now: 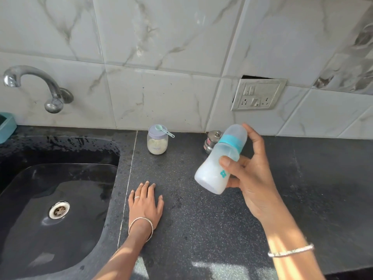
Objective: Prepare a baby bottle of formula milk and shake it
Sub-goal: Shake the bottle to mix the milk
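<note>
right hand [253, 176] grips tilted bottle [212, 170] (cap on), steel tin [211, 140] partly hidden

Bottle [212, 168]: outline soft, slight blur; far side covered by right hand [254, 176].
Tin [211, 142] just behind bottle: right part hidden by it; label too small to read.
Jar [157, 145] left of bottle: print unreadable.
Sink [86, 186] far left of bottle: cut by left and bottom edges.
Teal box [7, 127] farther left: mostly out of frame.
Forearms [121, 259] below bottle: cut by bottom edge.
</note>
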`<state>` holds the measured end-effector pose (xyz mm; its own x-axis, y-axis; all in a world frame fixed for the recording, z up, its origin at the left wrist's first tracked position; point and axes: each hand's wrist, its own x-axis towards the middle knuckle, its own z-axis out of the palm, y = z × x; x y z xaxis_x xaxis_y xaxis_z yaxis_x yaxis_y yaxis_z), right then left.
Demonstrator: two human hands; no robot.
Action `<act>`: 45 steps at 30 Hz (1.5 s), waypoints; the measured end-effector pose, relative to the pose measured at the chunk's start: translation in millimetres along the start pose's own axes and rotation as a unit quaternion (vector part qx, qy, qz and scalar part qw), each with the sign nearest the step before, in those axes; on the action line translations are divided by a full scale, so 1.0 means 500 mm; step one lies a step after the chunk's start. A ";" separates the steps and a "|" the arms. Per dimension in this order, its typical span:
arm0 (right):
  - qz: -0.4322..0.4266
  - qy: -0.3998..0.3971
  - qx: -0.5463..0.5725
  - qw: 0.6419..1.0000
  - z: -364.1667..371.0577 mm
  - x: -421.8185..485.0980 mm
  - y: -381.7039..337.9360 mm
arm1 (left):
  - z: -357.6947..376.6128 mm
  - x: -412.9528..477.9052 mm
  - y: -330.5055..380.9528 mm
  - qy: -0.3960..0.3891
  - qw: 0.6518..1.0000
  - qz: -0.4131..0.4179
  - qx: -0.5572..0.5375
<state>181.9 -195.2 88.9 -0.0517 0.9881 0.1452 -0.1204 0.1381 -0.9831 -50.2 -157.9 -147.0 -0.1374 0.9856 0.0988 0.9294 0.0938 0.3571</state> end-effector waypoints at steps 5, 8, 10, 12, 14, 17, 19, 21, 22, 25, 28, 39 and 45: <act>0.158 0.069 0.028 0.985 0.005 -0.021 0.037 | -0.003 -0.002 0.001 -0.018 1.000 -0.001 0.009; 0.240 0.112 0.074 0.962 0.005 -0.026 0.048 | -0.005 -0.002 0.002 -0.011 1.000 0.003 0.003; 0.260 0.130 0.099 0.952 -0.001 -0.027 0.048 | -0.006 -0.003 0.004 -0.010 1.000 0.003 0.001; 0.264 0.139 0.105 0.949 -0.011 -0.025 0.045 | -0.005 -0.003 0.005 -0.008 1.000 0.003 0.001; 0.246 0.137 0.094 0.955 -0.025 -0.022 0.042 | -0.006 -0.004 0.005 0.000 1.000 0.003 -0.004; 0.195 0.121 0.044 0.972 -0.052 -0.017 0.031 | -0.008 -0.005 0.010 0.005 1.000 -0.002 -0.010; 0.151 0.130 0.020 0.980 -0.066 -0.014 0.025 | -0.010 -0.006 0.009 0.002 1.000 -0.003 -0.009; 0.092 0.179 0.037 0.979 -0.075 -0.003 0.024 | -0.015 -0.006 0.013 -0.003 1.000 -0.008 -0.009; 0.069 0.215 0.055 0.973 -0.078 0.003 0.027 | -0.017 -0.007 0.015 -0.005 1.000 -0.011 -0.008; 0.061 0.257 0.079 0.961 -0.078 0.012 0.033 | -0.021 -0.007 0.019 -0.013 1.000 -0.017 -0.004; 0.130 0.101 0.016 0.986 -0.082 0.008 0.031 | -0.024 -0.007 0.022 -0.020 1.000 -0.020 0.003; 0.145 0.034 0.025 0.989 -0.078 0.005 0.075 | -0.015 -0.002 0.019 -0.003 1.000 -0.019 0.014; 0.143 0.091 0.039 0.985 -0.075 0.024 0.112 | -0.007 0.004 0.018 0.007 1.000 -0.021 0.021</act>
<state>211.6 -173.1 31.3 0.0826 0.9828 -0.1654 -0.2035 -0.1459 -0.9682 -43.2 -155.7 -140.3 -0.1808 0.9787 0.0972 0.9362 0.1410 0.3219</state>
